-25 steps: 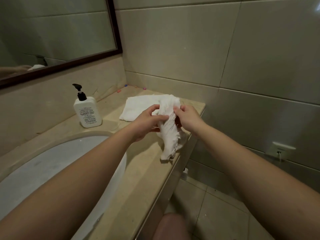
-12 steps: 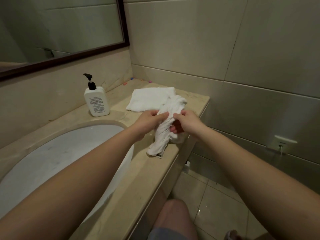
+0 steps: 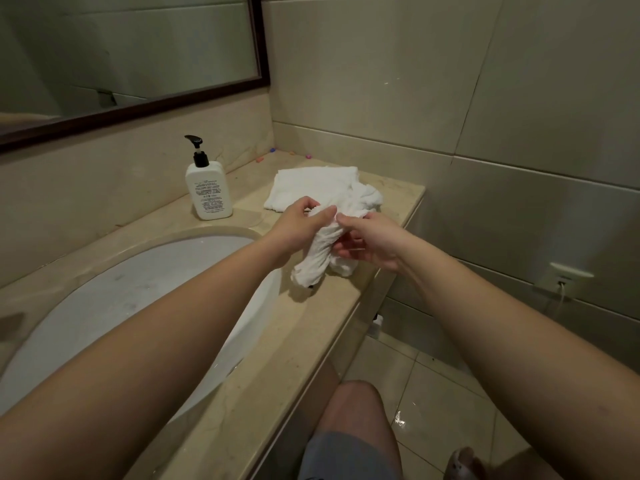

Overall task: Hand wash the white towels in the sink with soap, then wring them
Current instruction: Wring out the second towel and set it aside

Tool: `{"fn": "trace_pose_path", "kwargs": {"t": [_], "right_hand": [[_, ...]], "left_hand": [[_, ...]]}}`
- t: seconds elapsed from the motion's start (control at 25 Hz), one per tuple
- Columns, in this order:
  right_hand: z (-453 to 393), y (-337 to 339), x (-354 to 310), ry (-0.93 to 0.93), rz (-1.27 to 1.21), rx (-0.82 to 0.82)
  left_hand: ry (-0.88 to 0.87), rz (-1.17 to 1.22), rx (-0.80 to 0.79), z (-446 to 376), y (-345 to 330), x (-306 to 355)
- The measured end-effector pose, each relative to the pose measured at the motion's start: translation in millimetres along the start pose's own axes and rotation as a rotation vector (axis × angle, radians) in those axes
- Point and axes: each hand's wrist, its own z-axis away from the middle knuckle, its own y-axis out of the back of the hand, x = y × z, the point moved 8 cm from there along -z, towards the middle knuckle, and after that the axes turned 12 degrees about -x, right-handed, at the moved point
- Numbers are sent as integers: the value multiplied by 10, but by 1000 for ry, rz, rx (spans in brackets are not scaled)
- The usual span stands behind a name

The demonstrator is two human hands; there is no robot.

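Observation:
A twisted, bunched white towel (image 3: 320,256) hangs just above the beige counter, right of the sink (image 3: 131,289). My left hand (image 3: 298,223) pinches its upper part from the left. My right hand (image 3: 367,242) holds it from the right, fingers curled around the cloth. Behind them a second white towel (image 3: 311,185) lies folded flat on the counter by the wall. A white soap bottle with a black pump (image 3: 207,188) stands upright behind the sink.
The counter (image 3: 301,341) ends close on the right, with tiled floor (image 3: 433,393) below it. A dark-framed mirror (image 3: 138,109) hangs above the sink. A wall socket (image 3: 562,277) sits low on the right wall. My knee (image 3: 349,417) is under the counter edge.
Both hands have lowered the twisted towel toward the counter and nearer the sink. The view has shifted right and down, showing more floor.

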Motion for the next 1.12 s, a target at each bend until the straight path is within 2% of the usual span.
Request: {"fn": "trace_pose_path", "kwargs": {"t": [0.12, 0.2, 0.24, 0.4, 0.48, 0.56, 0.64, 0.8, 0.84, 1.0, 1.12], "right_hand": [[63, 114, 8, 17, -101, 84], [102, 177, 41, 44, -134, 138], [120, 180, 80, 55, -151, 156], [207, 51, 267, 4, -153, 181], [259, 29, 263, -38, -164, 154], [291, 86, 184, -1, -232, 154], [311, 162, 133, 26, -225, 166], [343, 74, 154, 21, -258, 60], [345, 49, 157, 11, -267, 32], [359, 113, 132, -12, -215, 84], [397, 147, 166, -39, -150, 99]], "left_hand": [[104, 147, -201, 52, -44, -113], [148, 59, -323, 78, -61, -168], [146, 27, -332, 74, -82, -170], [31, 228, -115, -22, -153, -72], [-42, 171, -31, -46, -166, -31], [-78, -45, -25, -26, -172, 4], [-36, -138, -63, 8, -170, 18], [154, 70, -354, 154, -285, -51], [158, 95, -367, 168, -273, -62], [135, 215, -194, 215, -166, -77], [113, 203, -86, 212, -96, -75]]}}
